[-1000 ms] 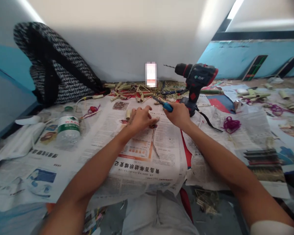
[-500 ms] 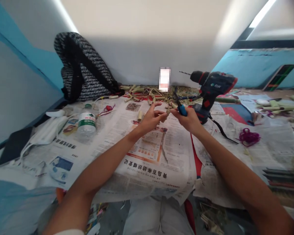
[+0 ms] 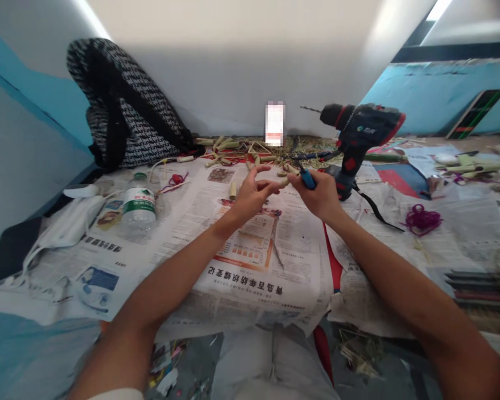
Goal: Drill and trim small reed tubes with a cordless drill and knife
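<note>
Over the newspaper point(image 3: 250, 278), my two hands meet near the middle. My left hand point(image 3: 253, 191) pinches a short pale-green stalk piece point(image 3: 284, 182) at its fingertips, its index finger raised. The stalk's far end reaches the fingers of my right hand point(image 3: 319, 194). That hand is closed around a tool with a blue-and-black handle point(image 3: 308, 179); its dark tip points up and away, and its exact kind is not clear. A short cut stalk point(image 3: 233, 190) stands on the paper left of my left hand.
A cordless drill point(image 3: 360, 130) stands upright at right, bit pointing left. Cut stalks and shavings point(image 3: 229, 147) line the back, before a bright phone point(image 3: 274, 123). A water bottle point(image 3: 139, 205), white mask point(image 3: 73, 219) and patterned bag point(image 3: 129, 105) are left; purple string point(image 3: 423, 219) lies right.
The tool in my right hand has tilted, and its dark part shows shorter. My hands stay close together around the stalk piece. The view has shifted slightly, with the surroundings now higher in frame.
</note>
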Motion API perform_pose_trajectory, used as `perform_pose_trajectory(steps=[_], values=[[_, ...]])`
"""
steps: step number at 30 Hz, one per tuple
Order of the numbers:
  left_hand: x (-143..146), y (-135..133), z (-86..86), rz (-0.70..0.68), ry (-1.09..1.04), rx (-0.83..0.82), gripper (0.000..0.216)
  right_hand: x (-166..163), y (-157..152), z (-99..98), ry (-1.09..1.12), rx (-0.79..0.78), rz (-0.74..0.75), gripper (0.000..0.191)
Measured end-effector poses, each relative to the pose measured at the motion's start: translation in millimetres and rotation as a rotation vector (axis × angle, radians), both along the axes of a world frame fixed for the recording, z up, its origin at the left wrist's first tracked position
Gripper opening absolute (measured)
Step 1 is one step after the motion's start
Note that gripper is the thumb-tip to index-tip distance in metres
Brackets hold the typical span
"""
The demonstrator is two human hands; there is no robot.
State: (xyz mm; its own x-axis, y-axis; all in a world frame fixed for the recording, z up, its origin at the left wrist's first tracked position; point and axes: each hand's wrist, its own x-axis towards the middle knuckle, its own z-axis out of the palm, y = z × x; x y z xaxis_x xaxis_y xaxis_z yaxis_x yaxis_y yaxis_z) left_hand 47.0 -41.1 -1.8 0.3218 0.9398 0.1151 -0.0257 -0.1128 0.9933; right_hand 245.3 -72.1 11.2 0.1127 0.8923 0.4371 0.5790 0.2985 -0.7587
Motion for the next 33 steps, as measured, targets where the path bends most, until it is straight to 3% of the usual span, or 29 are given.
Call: perform_pose_trajectory(steps=[3,8,12,17,20,24,29,33], values=[[0,1,-1.4,0.039,0.002,-0.008,0.056,1,-2,1.9,-0.081,0.034,-0.101,0.046],[-3,7,-3.5,0.069,-0.056,-0.023,0.059,3,-1,-2.8,-0.247,-0.06,-0.079,0.032],[-2,11,-7.0,0.077,-0.109,-0.049,0.058,0,0,-5.1,-0.126,-0.071,0.004,0.038],[1,1,-2.8,0.156,0.049,0.197,0.06,-3,1,-5.4,0.189,-0.143,0.097,0.049],[1,-7,4.3,0.184,0.199,0.351,0.059,-1,3,-7.9,0.201,-0.165,0.097,0.053],[-3,-9,9.1,0.111,0.283,0.442,0.044,3,5,-10.2,0.185,-0.156,0.143,0.05],[-5,-5,5.1,0.052,0.33,0.374,0.049,4,3,-6.7,0.11,-0.128,0.207,0.046],[-1,-1,-2.8,-0.069,0.187,0.226,0.053,2,1,-4.8,0.107,-0.165,0.241,0.048]])
